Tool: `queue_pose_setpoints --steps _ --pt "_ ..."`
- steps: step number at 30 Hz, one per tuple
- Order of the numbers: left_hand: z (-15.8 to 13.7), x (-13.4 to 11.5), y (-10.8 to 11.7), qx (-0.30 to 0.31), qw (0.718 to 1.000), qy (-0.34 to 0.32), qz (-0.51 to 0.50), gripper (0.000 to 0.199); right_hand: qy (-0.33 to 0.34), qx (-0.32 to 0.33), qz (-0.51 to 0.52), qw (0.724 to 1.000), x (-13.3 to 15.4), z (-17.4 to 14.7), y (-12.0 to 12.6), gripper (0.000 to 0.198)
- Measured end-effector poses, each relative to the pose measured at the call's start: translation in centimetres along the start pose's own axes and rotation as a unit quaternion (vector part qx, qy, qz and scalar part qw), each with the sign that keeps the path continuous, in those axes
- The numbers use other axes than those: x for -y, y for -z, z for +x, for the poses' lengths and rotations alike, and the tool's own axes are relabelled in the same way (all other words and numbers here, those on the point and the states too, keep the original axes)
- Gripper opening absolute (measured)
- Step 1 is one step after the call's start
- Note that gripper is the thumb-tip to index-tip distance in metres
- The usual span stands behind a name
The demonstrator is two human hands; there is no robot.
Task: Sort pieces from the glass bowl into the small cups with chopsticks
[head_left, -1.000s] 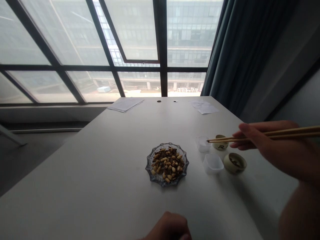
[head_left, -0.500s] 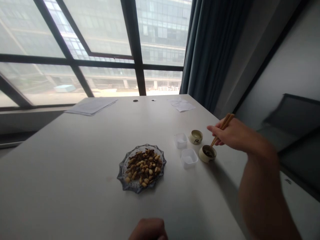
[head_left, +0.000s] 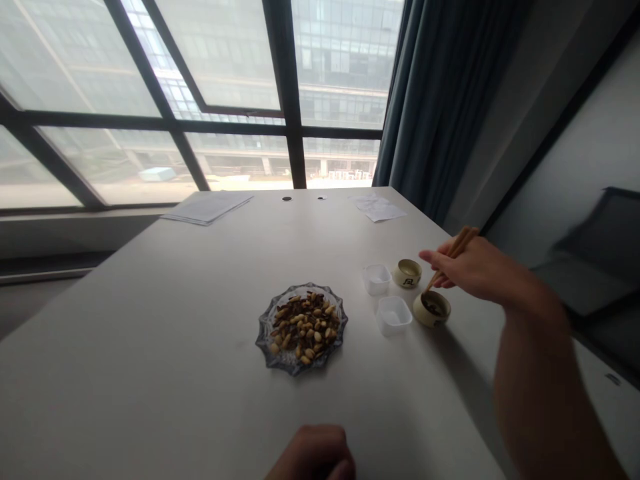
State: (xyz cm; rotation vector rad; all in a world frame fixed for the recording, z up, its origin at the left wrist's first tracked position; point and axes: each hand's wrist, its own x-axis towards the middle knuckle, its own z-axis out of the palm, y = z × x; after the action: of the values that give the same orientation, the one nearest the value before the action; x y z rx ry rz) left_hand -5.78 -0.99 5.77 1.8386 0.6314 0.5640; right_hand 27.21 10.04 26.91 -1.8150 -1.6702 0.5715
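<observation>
Fingers of the right hand are clamping together on a pair of slender light-brown chopsticks, well to the right of the landmark, a scalloped clear-glass dish. The chopsticks are slanting down, their tips pointing into a round cream-coloured bowl with dark markings, which is standing to the right of the dish and holding small dark pieces; whether the tips are gripping one of these, I cannot tell. The left hand is lying on the near side of the dish, apart from it, its fingers curling in together; the lower edge is cutting the hand off, and I cannot tell whether anything is sitting inside it.

The dish itself is resting on a broad white table and is carrying a heap of tan nuts and dark seeds. Between the dish and the dark-marked bowl, a squarish translucent plastic cup is standing, close beside that bowl. Farther back on the right of the dish, a second squarish translucent cup is standing near another round cream bowl with a dark character. Well beyond the dish, a stack of white paper sheets is lying toward the left and some crumpled white paper toward the right.
</observation>
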Motion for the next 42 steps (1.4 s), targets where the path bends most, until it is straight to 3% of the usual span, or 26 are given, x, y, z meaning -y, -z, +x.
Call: queue_pose_setpoints --steps 3,7,10,12,15,18,21,28,36,42 --pt "0.3 -0.6 -0.3 -0.020 0.998 -0.050 0.037 0.059 0.003 -0.056 -0.012 0.998 1.1 -0.9 0.3 0.042" --pt "0.6 -0.8 -0.3 -0.019 0.987 -0.122 0.098 0.032 0.084 -0.071 0.026 0.994 2.9 -2.0 -0.7 0.046" --pt "0.6 -1.0 0.6 0.012 0.956 -0.167 0.242 0.029 0.148 0.024 0.085 0.985 4.4 -2.8 -2.7 0.043" --pt "0.5 -1.4 1.4 0.022 0.930 -0.157 0.332 0.039 0.163 0.092 0.114 0.976 5.2 -3.1 -4.2 0.042" --pt "0.3 -1.8 2.2 0.042 0.899 -0.136 0.414 0.051 0.132 0.164 0.150 0.966 6.0 -3.3 -6.4 0.041" --pt "0.1 -1.4 2.2 0.056 0.871 -0.143 0.466 0.049 0.112 0.222 0.164 0.955 6.4 -3.2 -8.3 0.041" --pt "0.0 -0.7 1.9 0.061 0.859 -0.159 0.483 0.050 0.117 0.257 0.145 0.948 6.4 -3.0 -9.8 0.044" --pt "0.0 -0.7 1.6 0.053 0.862 -0.156 0.480 0.046 0.101 0.273 0.146 0.946 6.2 -3.1 -11.1 0.038" --pt "-0.1 -0.6 1.7 0.059 0.826 -0.155 0.538 0.047 0.110 0.273 0.144 0.945 6.7 -3.5 -11.8 0.038" --pt "-0.1 -0.6 1.7 0.062 0.820 -0.160 0.546 0.048 0.131 0.250 0.118 0.952 6.8 -3.8 -12.0 0.041"
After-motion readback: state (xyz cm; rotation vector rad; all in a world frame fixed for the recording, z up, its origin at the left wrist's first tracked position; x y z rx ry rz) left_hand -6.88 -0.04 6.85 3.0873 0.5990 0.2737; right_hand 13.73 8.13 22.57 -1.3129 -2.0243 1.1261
